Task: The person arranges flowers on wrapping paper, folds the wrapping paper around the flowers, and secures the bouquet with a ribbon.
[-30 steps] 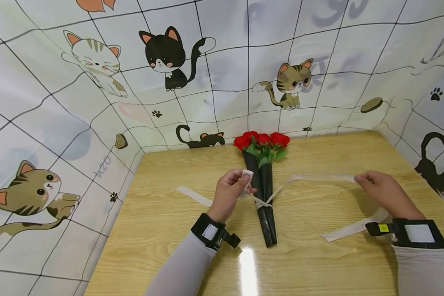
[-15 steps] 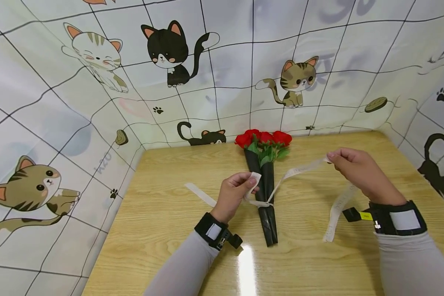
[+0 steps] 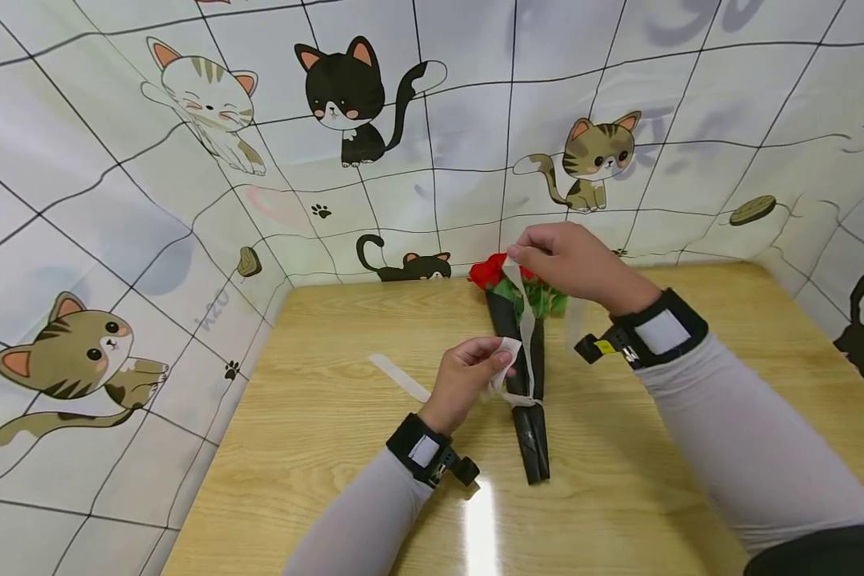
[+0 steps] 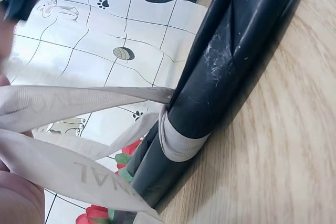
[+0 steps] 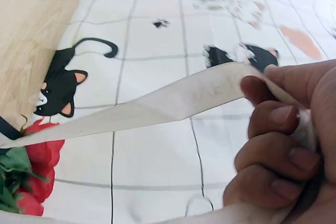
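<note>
Two black-wrapped bundles of red roses (image 3: pixel 486 273) lie side by side on the table, blooms toward the wall. A white printed ribbon (image 4: pixel 181 142) circles the black wrapping (image 3: pixel 506 316) below its middle. My left hand (image 3: pixel 464 378) pinches a folded part of the ribbon just left of the wrapping, and a loose tail lies on the table behind that wrist. Raised over the blooms, my right hand (image 3: pixel 572 260) pinches the other length of ribbon (image 5: pixel 173 100), which runs up from the tied spot. In the right wrist view its fingers are curled, the ribbon leaving between thumb and forefinger.
The wooden table (image 3: pixel 317 448) backs onto a white cloth (image 3: pixel 461 120) with cat drawings and grid lines, which also stands at both sides. A bright reflection shows on the table's near part. Each wrist wears a black strap with a small camera.
My right hand has swung left and up from the table's right side to above the roses, drawing its ribbon along and lifting the tail off the table. My left hand has stayed nearly still.
</note>
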### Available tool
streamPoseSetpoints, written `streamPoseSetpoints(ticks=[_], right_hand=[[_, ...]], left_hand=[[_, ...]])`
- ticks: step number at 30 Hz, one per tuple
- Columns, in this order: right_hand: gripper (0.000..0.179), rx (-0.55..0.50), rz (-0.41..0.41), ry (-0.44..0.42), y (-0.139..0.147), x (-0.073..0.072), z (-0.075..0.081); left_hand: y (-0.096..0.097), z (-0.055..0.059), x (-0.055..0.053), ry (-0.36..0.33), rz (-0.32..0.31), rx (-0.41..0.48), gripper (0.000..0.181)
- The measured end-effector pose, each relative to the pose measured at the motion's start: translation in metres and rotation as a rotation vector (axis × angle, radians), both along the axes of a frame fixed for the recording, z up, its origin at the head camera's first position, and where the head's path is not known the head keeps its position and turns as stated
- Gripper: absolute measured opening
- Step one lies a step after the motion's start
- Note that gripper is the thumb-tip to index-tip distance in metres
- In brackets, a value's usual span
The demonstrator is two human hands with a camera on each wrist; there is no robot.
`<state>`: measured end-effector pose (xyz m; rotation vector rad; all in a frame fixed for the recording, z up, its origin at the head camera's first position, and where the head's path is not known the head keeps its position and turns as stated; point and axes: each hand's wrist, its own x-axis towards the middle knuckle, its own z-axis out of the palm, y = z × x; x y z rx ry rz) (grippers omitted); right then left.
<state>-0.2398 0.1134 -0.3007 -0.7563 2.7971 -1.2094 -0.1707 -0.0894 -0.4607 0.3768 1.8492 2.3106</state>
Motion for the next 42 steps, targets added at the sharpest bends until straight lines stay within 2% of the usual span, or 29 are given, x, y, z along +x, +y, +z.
streamPoseSetpoints(ticks=[2, 4, 8, 10, 13, 15, 23, 28, 33, 38, 42], right_hand=[[0.032, 0.018, 0.075, 0.023, -0.018, -0.008, 0.000], [0.031, 0.044, 0.152, 0.021, -0.035, -0.015, -0.007], [0.024, 0.115, 0.283, -0.037, -0.062, -0.027, -0.039], [0.024, 0.142, 0.316, -0.083, -0.067, -0.031, -0.057], [0.032, 0.154, 0.318, -0.144, -0.065, -0.033, -0.078], [0.036, 0.151, 0.284, -0.153, -0.061, -0.034, -0.085], [0.033, 0.068, 0.254, -0.140, -0.049, -0.038, -0.089], [0.031, -0.011, 0.203, -0.191, -0.032, -0.022, -0.098], [0.032, -0.075, 0.131, -0.287, -0.003, 0.005, -0.121], [0.032, -0.166, 0.085, -0.406, 0.013, 0.029, -0.141], [0.029, -0.201, 0.078, -0.415, 0.014, 0.042, -0.146]], left_hand=[[0.002, -0.001, 0.000, -0.010, -0.019, 0.001, 0.032], [0.004, -0.002, 0.000, -0.020, -0.037, -0.008, 0.032], [0.007, -0.004, 0.001, -0.056, -0.051, -0.008, 0.032], [0.007, -0.007, 0.002, -0.080, -0.044, -0.007, 0.032], [0.007, -0.013, 0.002, -0.106, -0.039, -0.011, 0.031], [0.007, -0.016, 0.000, -0.110, -0.036, -0.017, 0.031], [0.003, -0.019, -0.004, -0.095, -0.022, -0.036, 0.029], [0.003, -0.017, -0.006, -0.091, -0.020, -0.028, 0.029], [0.006, -0.019, -0.008, -0.073, -0.018, -0.025, 0.023], [0.005, -0.019, -0.006, -0.053, -0.020, -0.094, 0.021], [0.002, -0.018, -0.004, -0.037, -0.022, -0.180, 0.021]])
